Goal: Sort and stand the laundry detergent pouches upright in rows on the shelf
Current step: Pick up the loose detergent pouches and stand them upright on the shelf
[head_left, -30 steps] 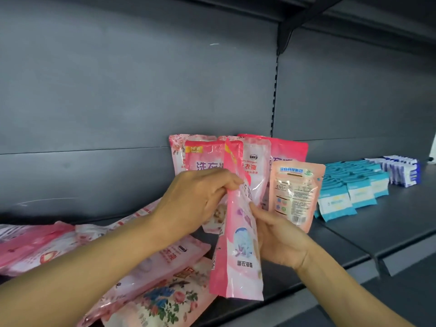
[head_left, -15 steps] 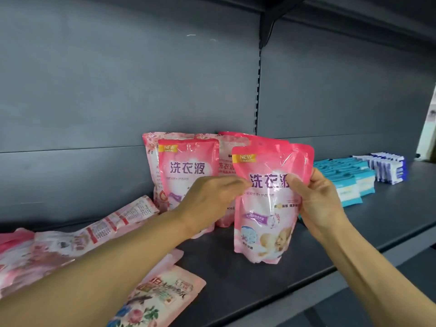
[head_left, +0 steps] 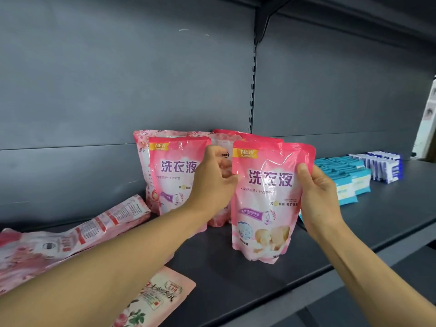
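A dark grey shelf (head_left: 236,274) with a grey back panel (head_left: 118,79) was seen from above and in front. At the far left, a pink pouch (head_left: 70,234) was laid flat on its side, its printed back turned up. Near the front edge, a floral pouch (head_left: 160,296) was also laid flat, partly hidden by the left forearm.

Further right, at the back of the shelf, a cluster of pink pouches was stood upright. A pouch marked NEW (head_left: 172,178) was placed at the front of this cluster, with a rose-patterned pouch (head_left: 141,147) just behind it and further pink pouches (head_left: 236,135) behind and to its right.

The left hand (head_left: 212,185) was raised in front of this cluster, its fingers curled towards the left edge of the front pouch (head_left: 266,199); whether that edge was pinched or only touched could not be told.

The front pouch, pink and also marked NEW, was held upright with its base on the shelf, apart from and ahead of the back cluster. Its right edge was gripped by the right hand (head_left: 318,192), the thumb (head_left: 303,171) pressed on the printed face and the fingers curled behind.

To the right, rows of teal packets (head_left: 346,185) were stood, and beyond them a row of blue and white packets (head_left: 384,166).
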{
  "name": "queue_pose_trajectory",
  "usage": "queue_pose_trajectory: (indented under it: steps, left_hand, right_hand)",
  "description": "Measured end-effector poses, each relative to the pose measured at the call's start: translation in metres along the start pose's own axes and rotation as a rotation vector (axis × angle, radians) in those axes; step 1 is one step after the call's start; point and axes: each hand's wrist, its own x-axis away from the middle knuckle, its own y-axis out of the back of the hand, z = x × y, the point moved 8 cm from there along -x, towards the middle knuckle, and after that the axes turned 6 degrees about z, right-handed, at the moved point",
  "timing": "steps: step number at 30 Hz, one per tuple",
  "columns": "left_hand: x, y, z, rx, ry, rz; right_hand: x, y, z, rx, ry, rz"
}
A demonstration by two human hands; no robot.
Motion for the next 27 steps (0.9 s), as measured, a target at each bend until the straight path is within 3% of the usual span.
queue_pose_trajectory:
  steps: [9, 15, 19, 24, 27]
  left_hand:
    - [-0.019, -0.01, 0.009, 0.007, 0.115, 0.023]
    - [-0.013, -0.002, 0.019, 0.019, 0.193, 0.123]
    - [0.003, 0.016, 0.018, -0.11, 0.175, 0.213]
    - [0.03, 0.049, 0.014, -0.322, 0.161, 0.303]
    - [0.045, 0.067, 0.019, -0.426, 0.187, 0.363]
  right_hand:
    - [-0.005, 0.008, 0.009, 0.072, 0.046, -0.098]
    - [0.005, 0.008, 0.014, 0.283, 0.04, -0.041]
    - [0.021, -0.001, 0.022, 0.497, 0.063, 0.026]
    - [0.053, -0.023, 0.051, 0.809, 0.29, 0.013]
    - [0.075, -0.053, 0.065, 0.855, 0.477, 0.065]
